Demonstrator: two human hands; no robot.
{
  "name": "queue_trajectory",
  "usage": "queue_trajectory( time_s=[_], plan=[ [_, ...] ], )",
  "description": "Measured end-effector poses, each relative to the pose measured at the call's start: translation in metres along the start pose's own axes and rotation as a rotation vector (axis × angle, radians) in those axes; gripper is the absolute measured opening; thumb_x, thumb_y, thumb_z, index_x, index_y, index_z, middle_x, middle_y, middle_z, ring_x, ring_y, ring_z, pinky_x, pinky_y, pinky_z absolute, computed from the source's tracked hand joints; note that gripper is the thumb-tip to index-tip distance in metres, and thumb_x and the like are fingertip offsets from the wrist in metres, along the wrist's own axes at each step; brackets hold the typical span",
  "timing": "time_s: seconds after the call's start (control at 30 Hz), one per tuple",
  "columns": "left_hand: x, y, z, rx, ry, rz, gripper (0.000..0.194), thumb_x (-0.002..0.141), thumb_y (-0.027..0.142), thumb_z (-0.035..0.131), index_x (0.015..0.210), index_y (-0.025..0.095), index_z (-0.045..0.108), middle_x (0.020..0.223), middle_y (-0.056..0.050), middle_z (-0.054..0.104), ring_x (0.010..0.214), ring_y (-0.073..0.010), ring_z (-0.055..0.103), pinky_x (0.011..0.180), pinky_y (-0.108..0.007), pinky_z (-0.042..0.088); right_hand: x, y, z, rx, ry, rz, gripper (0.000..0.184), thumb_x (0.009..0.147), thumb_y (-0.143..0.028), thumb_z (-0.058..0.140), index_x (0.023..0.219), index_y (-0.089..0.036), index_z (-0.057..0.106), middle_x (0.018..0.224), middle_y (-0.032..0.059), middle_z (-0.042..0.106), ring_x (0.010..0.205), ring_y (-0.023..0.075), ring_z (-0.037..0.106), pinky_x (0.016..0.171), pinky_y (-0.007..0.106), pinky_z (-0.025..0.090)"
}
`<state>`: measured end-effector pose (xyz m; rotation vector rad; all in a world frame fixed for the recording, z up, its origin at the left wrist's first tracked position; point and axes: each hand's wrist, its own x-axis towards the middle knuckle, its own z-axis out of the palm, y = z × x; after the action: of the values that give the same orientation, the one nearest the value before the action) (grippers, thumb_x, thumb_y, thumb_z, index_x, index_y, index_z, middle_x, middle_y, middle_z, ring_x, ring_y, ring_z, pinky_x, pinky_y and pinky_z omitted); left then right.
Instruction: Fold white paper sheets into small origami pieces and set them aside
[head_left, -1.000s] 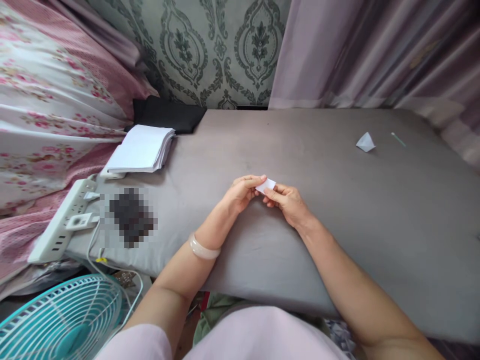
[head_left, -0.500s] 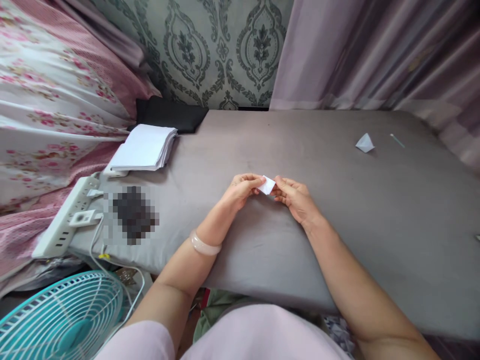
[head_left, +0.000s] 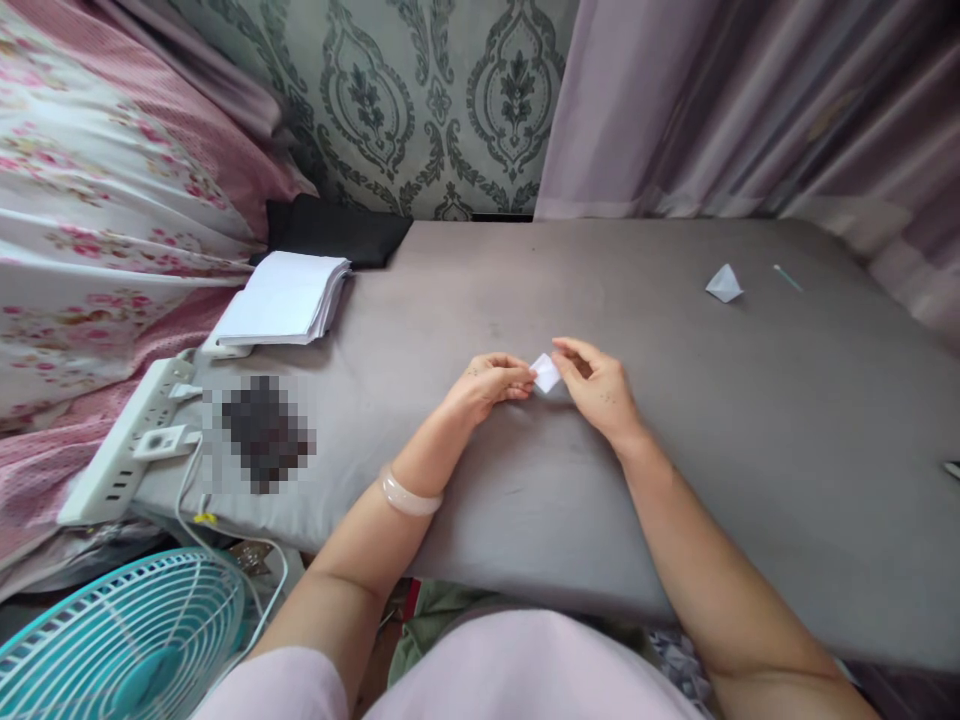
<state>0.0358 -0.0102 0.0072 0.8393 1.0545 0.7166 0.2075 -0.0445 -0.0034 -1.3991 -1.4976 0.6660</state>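
Small white folded paper (head_left: 547,373) held up between 2 hands above a grey covered surface (head_left: 765,460).
The left hand (head_left: 493,388) pinched 1 corner between thumb and fingers; the right hand (head_left: 601,392) had thumb and forefinger parted beside the opposite edge, contact unclear. The step in hand looked like handling the folds, and the next move seemed to call for light, exact fingertip control. No container was identifiable; whether the peaked paper shape (head_left: 724,284) at far right was hollow or held anything could not be told.

Small white folded paper (head_left: 547,373), diamond-like in outline, one corner in the left fingers (head_left: 517,376)
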Motion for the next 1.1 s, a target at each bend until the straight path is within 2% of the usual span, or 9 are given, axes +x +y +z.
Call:
queue_trajectory(
  time_s=[0.1,0.2,0.4,0.53,0.73,0.8,0.9,1.0,1.1],
  plan=[
    [0.004,-0.001,-0.001,-0.193,0.083,-0.031,0.014,0.066,0.004,0.075,0.065,0.01,0.062,0.064,-0.005,0.066,0.063,-0.0117,0.065,0.07,-0.025,0.055,-0.002,-0.003,0.004,-0.115,0.125,-0.119,0.024,0.088,-0.027,0.053,0.105,-0.022,0.07,0.101,0.0088,0.067,0.087,0.0198,0.063,0.079,0.036,0.051],
    [0.006,-0.002,0.0,-0.219,0.099,-0.076,0.011,0.069,0.002,0.07,0.063,0.008,0.064,0.064,-0.008,0.068,0.064,-0.0133,0.066,0.069,-0.025,0.056,-0.006,-0.003,0.01,-0.22,0.003,-0.223,0.026,0.088,-0.021,0.051,0.108,-0.022,0.068,0.103,0.0097,0.065,0.095,0.0225,0.061,0.086,0.039,0.05],
    [0.0,-0.002,0.008,0.013,0.171,-0.092,0.012,0.078,0.014,0.066,0.067,0.008,0.068,0.049,-0.002,0.061,0.035,-0.0052,0.045,0.036,-0.019,0.033,-0.012,0.003,0.02,-0.443,-0.133,-0.271,0.027,0.089,-0.018,0.05,0.11,-0.018,0.066,0.106,0.0138,0.061,0.103,0.0274,0.056,0.09,0.042,0.048],
    [-0.004,-0.004,0.014,0.154,0.207,-0.072,0.014,0.08,0.023,0.068,0.073,0.01,0.068,0.036,0.004,0.048,0.029,-0.0041,0.036,0.034,-0.019,0.023,-0.01,0.009,0.02,-0.473,-0.159,-0.297,0.029,0.093,-0.015,0.041,0.108,-0.019,0.065,0.107,0.0123,0.062,0.102,0.0252,0.056,0.087,0.039,0.048],
    [-0.006,-0.005,0.01,0.419,0.169,-0.032,0.026,0.084,0.036,0.062,0.076,0.011,0.067,0.041,0.003,0.05,0.032,-0.006,0.037,0.037,-0.02,0.022,-0.009,0.009,0.014,-0.53,-0.205,-0.338,0.035,0.094,-0.013,0.036,0.108,-0.019,0.067,0.112,0.0121,0.062,0.105,0.0238,0.055,0.086,0.037,0.049],
    [-0.004,-0.003,0.002,0.582,0.179,0.044,0.029,0.084,0.038,0.059,0.075,0.012,0.068,0.046,0.001,0.054,0.037,-0.007,0.042,0.039,-0.02,0.027,-0.011,0.009,0.013,-0.555,-0.227,-0.317,0.036,0.092,-0.01,0.037,0.108,-0.02,0.068,0.111,0.0113,0.062,0.105,0.0239,0.054,0.087,0.037,0.049],
    [-0.001,0.0,-0.012,0.799,0.193,0.359,0.018,0.082,0.029,0.06,0.085,0.014,0.07,0.067,-0.002,0.064,0.053,-0.0081,0.052,0.052,-0.019,0.039,-0.013,0.009,0.012,-0.563,-0.246,-0.293,0.039,0.088,-0.005,0.038,0.111,-0.018,0.067,0.112,0.0108,0.064,0.108,0.0239,0.054,0.091,0.037,0.048],
    [0.003,-0.001,-0.017,0.944,0.025,0.586,0.022,0.077,0.016,0.063,0.098,0.015,0.069,0.091,-0.004,0.067,0.073,-0.0105,0.058,0.067,-0.021,0.045,-0.014,0.008,0.012,-0.57,-0.237,-0.281,0.038,0.085,-0.005,0.04,0.112,-0.013,0.065,0.114,0.0128,0.063,0.109,0.0252,0.054,0.095,0.038,0.047],
    [0.006,-0.004,-0.016,1.017,-0.063,0.643,0.026,0.077,0.016,0.065,0.103,0.014,0.068,0.099,-0.006,0.064,0.082,-0.0129,0.059,0.074,-0.023,0.047,-0.013,0.009,0.013,-0.569,-0.235,-0.267,0.034,0.085,-0.009,0.043,0.112,-0.01,0.064,0.115,0.0147,0.062,0.109,0.0262,0.054,0.096,0.038,0.046]
  ],
)
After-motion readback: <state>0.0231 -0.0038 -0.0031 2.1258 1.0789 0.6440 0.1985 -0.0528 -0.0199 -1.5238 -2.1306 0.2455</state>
